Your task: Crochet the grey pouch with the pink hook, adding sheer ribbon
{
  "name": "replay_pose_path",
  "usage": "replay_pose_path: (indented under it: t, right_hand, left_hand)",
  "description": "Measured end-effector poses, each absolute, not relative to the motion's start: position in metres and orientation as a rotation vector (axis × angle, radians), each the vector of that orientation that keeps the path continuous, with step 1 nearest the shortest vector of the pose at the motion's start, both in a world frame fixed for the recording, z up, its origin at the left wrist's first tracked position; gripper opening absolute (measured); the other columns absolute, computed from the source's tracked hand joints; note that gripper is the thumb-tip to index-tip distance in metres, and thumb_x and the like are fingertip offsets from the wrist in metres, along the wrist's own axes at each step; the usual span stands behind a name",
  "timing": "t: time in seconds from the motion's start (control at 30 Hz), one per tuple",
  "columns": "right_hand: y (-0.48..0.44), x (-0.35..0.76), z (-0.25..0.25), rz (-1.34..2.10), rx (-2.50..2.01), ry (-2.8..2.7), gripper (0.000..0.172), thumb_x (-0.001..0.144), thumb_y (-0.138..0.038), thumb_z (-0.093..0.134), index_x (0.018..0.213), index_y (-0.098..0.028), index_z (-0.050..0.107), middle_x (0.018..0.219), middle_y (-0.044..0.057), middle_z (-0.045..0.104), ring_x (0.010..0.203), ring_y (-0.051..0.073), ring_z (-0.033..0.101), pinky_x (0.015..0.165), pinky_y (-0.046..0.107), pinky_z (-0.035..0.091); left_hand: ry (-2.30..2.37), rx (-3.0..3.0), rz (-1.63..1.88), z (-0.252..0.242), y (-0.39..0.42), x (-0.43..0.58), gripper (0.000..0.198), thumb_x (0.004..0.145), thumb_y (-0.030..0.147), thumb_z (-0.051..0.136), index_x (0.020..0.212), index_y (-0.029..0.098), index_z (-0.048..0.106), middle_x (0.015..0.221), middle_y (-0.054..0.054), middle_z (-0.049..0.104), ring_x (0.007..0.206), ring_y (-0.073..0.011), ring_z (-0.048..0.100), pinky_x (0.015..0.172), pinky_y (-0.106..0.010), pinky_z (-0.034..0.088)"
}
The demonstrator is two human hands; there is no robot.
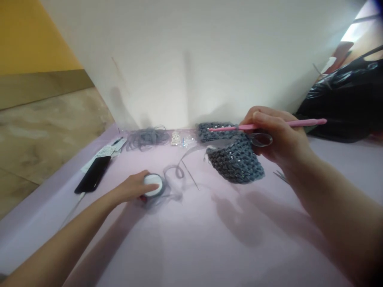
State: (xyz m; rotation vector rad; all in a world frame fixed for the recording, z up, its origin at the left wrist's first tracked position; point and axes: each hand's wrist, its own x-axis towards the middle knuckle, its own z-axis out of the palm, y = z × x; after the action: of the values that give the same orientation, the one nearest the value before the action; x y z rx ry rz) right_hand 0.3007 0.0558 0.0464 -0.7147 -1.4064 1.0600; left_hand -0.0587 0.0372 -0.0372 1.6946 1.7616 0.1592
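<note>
My right hand [277, 137] is closed around a pink crochet hook [305, 122] and a grey crocheted piece [236, 161] that hangs from it above the lilac table [191, 239]. The hook's tip points left across the piece's upper edge. Small pale beads dot the crochet. My left hand [134, 187] rests on the table with its fingers wrapped round a small spool of grey ribbon [154, 184] with a white face. A strand of grey ribbon [179, 169] loops from the spool toward the crocheted piece. A thin metal needle [191, 177] lies between spool and piece.
A black phone [93, 174] lies at the table's left edge beside paper slips [106, 151]. A tangle of grey ribbon [148, 137] and a small bag of beads [179, 139] sit by the white wall. A black plastic bag [344, 99] stands at the right.
</note>
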Motion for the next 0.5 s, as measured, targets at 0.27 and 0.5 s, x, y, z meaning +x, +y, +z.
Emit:
replay_pose_path:
  t: [0.27,0.5]
  right_hand:
    - [0.058,0.299,0.046,1.038,-0.694,-1.418,0.026,0.082,-0.015,0.054,0.056,-0.016,0.057,0.041,-0.006,0.036,0.031,0.005,0.034,0.026,0.016,0.031]
    - [0.055,0.300,0.044,1.053,-0.702,-1.442,0.026,0.085,-0.018,0.055,0.059,-0.016,0.058,0.043,-0.006,0.037,0.032,0.005,0.035,0.027,0.015,0.033]
  left_hand:
    - [1.429,2.561,0.046,-0.047,0.009,-0.076,0.071,0.080,0.023,0.056,0.147,0.027,0.034,0.154,-0.011,0.034,0.139,-0.0315,0.035,0.110,-0.045,0.036]
    - [1.500,2.265,0.163,-0.046,0.034,-0.052,0.035,0.074,0.022,0.057,0.109,0.020,0.065,0.103,-0.009,0.067,0.097,-0.0300,0.063,0.087,-0.042,0.049]
